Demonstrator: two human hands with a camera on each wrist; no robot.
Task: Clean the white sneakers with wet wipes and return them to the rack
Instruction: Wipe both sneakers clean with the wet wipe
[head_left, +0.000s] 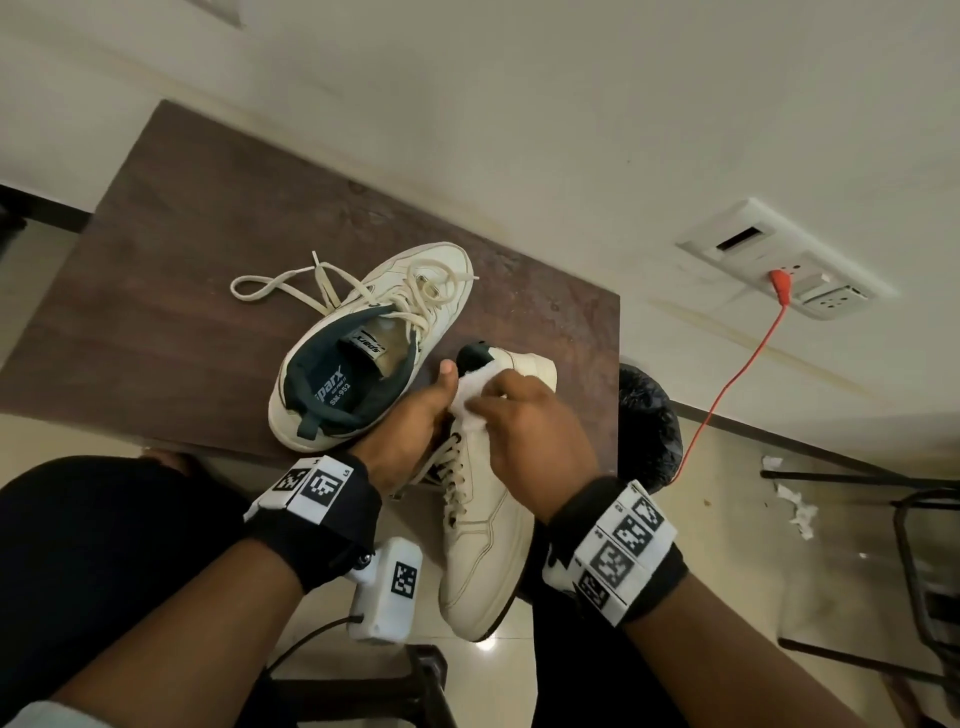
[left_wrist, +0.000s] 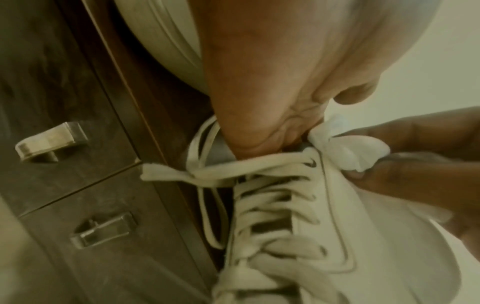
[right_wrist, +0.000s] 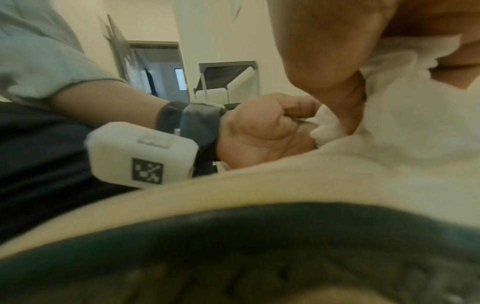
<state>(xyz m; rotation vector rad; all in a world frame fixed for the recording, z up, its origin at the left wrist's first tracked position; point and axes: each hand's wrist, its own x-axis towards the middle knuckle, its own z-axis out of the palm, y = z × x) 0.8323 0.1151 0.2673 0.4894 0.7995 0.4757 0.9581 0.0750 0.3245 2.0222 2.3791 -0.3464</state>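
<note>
One white sneaker (head_left: 363, 353) with a dark green lining lies on the brown table (head_left: 208, 260), its laces loose. The second white sneaker (head_left: 483, 535) is held in front of the table edge, toe toward me. My left hand (head_left: 410, 415) grips it at the collar and tongue; the hand (left_wrist: 259, 92) fills the top of the left wrist view above the laces (left_wrist: 259, 170). My right hand (head_left: 524, 421) pinches a crumpled white wet wipe (head_left: 470, 400) and presses it on the sneaker's side near the top eyelets. The wet wipe (left_wrist: 348, 152) shows between dark fingers (left_wrist: 415, 181).
A black bag-lined bin (head_left: 649, 415) stands right of the table. An orange cable (head_left: 737, 374) runs to a wall socket (head_left: 779, 260). Paper scraps (head_left: 795, 504) lie on the floor by a metal chair frame (head_left: 914, 545). Drawer handles (left_wrist: 52, 142) sit below the tabletop.
</note>
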